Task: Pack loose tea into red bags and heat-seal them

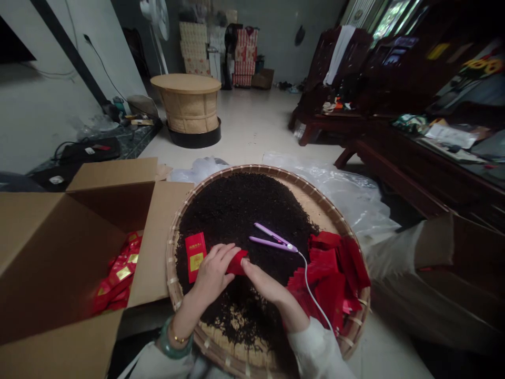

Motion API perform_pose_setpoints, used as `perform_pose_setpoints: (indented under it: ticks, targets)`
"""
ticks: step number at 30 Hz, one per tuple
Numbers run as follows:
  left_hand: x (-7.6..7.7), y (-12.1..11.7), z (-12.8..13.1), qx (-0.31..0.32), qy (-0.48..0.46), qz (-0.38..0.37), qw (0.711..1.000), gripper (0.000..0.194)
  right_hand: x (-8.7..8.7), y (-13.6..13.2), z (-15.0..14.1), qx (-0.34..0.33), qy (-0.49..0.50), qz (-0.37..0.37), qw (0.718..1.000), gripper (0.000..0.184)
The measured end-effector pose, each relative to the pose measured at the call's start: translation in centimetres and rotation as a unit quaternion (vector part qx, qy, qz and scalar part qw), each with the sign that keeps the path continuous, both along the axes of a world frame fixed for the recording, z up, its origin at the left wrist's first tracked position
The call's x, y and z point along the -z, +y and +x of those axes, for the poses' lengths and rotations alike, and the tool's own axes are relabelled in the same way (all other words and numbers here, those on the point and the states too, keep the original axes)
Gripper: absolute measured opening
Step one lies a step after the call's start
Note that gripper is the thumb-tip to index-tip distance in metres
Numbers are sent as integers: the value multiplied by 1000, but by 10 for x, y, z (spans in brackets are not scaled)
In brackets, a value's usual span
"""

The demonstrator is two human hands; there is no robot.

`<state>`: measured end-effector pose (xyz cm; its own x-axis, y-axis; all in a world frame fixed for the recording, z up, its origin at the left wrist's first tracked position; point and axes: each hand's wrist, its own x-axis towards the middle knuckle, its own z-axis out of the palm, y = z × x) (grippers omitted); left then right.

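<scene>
A round woven bamboo tray (179,221) lies in front of me, heaped with dark loose tea leaves (236,210). My left hand (213,273) and my right hand (262,281) both pinch a small red packet (238,261) held just above the leaves. A filled red packet with a gold label (195,256) lies on the tea to the left of my left hand. A purple clamp-style sealer (272,239) rests open on the tea beyond my right hand, its white cord (311,295) trailing toward me. A pile of empty red packets (335,273) lies on the tray's right side.
An open cardboard box (51,263) at the left holds several red packets (118,276). Clear plastic sheeting (347,195) lies beyond the tray. A round wooden tub (191,105) stands on the floor farther back. Dark wooden furniture (414,158) lines the right side.
</scene>
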<state>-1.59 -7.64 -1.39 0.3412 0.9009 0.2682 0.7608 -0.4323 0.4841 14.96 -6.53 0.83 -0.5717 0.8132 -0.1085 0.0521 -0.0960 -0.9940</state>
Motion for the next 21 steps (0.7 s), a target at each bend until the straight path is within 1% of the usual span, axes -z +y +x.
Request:
perform_pose_setpoints:
  ticks: [2, 4, 5, 7, 8, 9, 10, 11, 12, 13, 14, 15, 16, 17, 18, 19, 21]
  targets:
    - [-1, 1, -4, -13, -15, 1, 1000, 67, -7, 0, 1, -4, 17, 2, 1000, 60]
    - [-1, 2, -8, -32, -35, 10, 999, 66, -10, 3, 4, 16, 46, -9, 999, 57]
    - [-1, 3, -11, -44, -46, 16, 998, 64, -9, 5, 7, 43, 66, -16, 997, 59]
    - [-2, 6, -18, -77, -75, 26, 994, 60, -3, 13, 14, 131, 93, -6, 987, 59]
    - [-2, 7, -22, -94, -91, 29, 991, 56, 3, 17, 17, 180, 86, 19, 980, 57]
    - [-3, 9, -25, -110, -109, 31, 987, 53, 10, 21, 18, 217, 57, 61, 972, 51]
    - [-3, 10, -28, -126, -126, 31, 984, 49, 18, 25, 19, 234, 3, 119, 965, 46]
    - [-2, 10, -30, -141, -143, 30, 979, 47, 27, 28, 17, 224, -66, 184, 955, 53]
    - [-2, 11, -32, -156, -158, 28, 975, 46, 36, 30, 14, 184, -138, 244, 942, 70]
    - [-1, 11, -34, -170, -170, 25, 970, 45, 44, 32, 8, 139, -211, 292, 922, 88]
    - [-1, 10, -34, -182, -180, 22, 966, 45, 51, 34, 2, 99, -279, 333, 895, 101]
    - [0, 10, -35, -192, -187, 21, 963, 45, 56, 37, -6, 68, -334, 365, 866, 111]
    - [1, 10, -35, -200, -191, 20, 961, 45, 60, 39, -13, 46, -374, 390, 840, 116]
    - [2, 9, -35, -206, -195, 21, 959, 45, 62, 43, -21, 33, -401, 409, 819, 118]
    - [3, 9, -35, -210, -197, 21, 957, 45, 63, 47, -28, 26, -417, 425, 803, 117]
    - [4, 9, -35, -212, -200, 23, 956, 45, 63, 51, -34, 21, -424, 438, 793, 114]
    - [5, 9, -35, -212, -206, 23, 955, 44, 60, 57, -43, 9, -421, 462, 781, 102]
